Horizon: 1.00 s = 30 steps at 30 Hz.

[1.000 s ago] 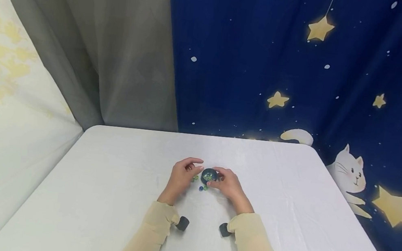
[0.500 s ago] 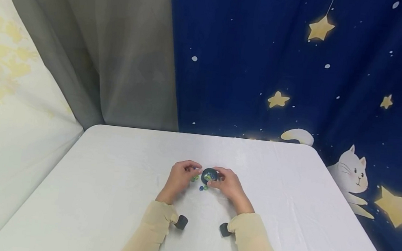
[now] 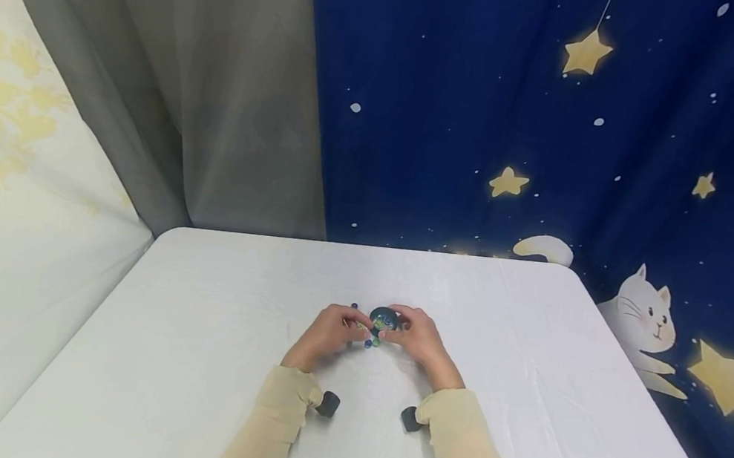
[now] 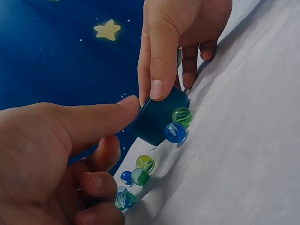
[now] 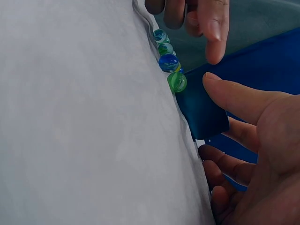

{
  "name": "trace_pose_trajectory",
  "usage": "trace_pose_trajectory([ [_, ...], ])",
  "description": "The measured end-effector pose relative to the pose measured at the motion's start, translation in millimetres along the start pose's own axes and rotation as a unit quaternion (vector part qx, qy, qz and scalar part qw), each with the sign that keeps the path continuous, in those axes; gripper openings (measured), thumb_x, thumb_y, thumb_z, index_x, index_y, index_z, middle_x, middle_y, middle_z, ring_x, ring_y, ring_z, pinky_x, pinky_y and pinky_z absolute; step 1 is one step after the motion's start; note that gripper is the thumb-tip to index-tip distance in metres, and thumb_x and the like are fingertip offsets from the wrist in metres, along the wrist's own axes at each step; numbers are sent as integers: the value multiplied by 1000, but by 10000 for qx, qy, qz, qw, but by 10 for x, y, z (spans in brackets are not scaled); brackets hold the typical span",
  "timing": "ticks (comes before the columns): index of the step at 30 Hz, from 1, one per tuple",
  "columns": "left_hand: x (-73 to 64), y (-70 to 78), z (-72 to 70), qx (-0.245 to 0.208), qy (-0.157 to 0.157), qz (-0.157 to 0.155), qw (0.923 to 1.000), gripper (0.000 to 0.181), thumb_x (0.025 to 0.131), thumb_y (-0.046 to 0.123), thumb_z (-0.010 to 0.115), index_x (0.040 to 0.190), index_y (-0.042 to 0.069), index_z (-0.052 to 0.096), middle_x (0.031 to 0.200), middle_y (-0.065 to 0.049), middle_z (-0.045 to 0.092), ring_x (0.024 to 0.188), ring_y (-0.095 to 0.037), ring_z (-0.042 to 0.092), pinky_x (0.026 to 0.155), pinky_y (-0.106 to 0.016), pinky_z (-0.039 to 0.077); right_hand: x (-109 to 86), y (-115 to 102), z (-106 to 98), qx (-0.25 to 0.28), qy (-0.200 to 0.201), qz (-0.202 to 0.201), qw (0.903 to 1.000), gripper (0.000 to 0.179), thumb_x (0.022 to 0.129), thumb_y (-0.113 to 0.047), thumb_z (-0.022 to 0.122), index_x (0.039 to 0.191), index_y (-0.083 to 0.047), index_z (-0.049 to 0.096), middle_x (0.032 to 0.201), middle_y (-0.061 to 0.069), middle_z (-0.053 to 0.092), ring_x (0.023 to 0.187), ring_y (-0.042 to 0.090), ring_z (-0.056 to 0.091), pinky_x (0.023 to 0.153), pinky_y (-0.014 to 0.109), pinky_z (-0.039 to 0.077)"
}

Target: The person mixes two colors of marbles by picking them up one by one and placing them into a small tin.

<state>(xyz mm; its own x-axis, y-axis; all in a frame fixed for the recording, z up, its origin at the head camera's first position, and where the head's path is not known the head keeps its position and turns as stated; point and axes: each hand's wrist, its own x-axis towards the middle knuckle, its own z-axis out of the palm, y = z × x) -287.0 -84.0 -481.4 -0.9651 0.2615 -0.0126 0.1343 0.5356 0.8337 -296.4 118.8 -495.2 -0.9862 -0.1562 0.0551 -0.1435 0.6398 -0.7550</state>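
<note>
A small dark teal cup (image 3: 383, 322) stands on the white table, with glass marbles visible inside it. My right hand (image 3: 420, 337) holds the cup from the right, its thumb on the near side and fingers behind. My left hand (image 3: 332, 330) is at the cup's left rim; in the left wrist view its thumb (image 4: 101, 115) reaches straight toward the rim, and no marble shows at its tip. A green marble (image 4: 182, 116) and a blue marble (image 4: 175, 132) lie beside the cup on the near side. Several more marbles (image 4: 140, 176) lie left of it, partly hidden by my left hand.
White cloth covers the table (image 3: 231, 304). Behind it hang a grey curtain (image 3: 253, 98) and a blue star-patterned curtain (image 3: 446, 118). Black wrist devices (image 3: 328, 404) stick out from the sleeves.
My left hand has lowered slightly toward me, its thumb and index coming closer to the cup's left rim. A blue marble behind that hand has come into view. The right hand stays on the cup.
</note>
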Motion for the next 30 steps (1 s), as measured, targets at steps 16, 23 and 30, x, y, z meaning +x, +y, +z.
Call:
trace_pose_trajectory([
  [16,-18,-83,74,596,-51,680,9959,20,75,5,78,94,10,77,66,4,56,63,-13,49,62,-28,41,-13,17,3,-41,37,-28,10000,58,77,-25,83,130,-14,62,117,13,61,106,31,58,89,49,46],
  [23,-37,-24,107,1003,73,254,9946,20,75,11,80,93,20,77,67,5,56,69,-15,50,86,-42,40,-15,1,-5,-22,39,8,10000,57,78,-25,82,130,-14,62,117,13,61,107,31,58,90,50,46],
  [30,-35,-17,154,1449,177,112,9892,18,77,15,81,91,24,77,69,5,55,68,-13,49,73,-36,42,-9,4,-1,-38,-2,45,10000,58,77,-26,82,130,-14,61,117,13,61,107,31,58,89,50,46],
])
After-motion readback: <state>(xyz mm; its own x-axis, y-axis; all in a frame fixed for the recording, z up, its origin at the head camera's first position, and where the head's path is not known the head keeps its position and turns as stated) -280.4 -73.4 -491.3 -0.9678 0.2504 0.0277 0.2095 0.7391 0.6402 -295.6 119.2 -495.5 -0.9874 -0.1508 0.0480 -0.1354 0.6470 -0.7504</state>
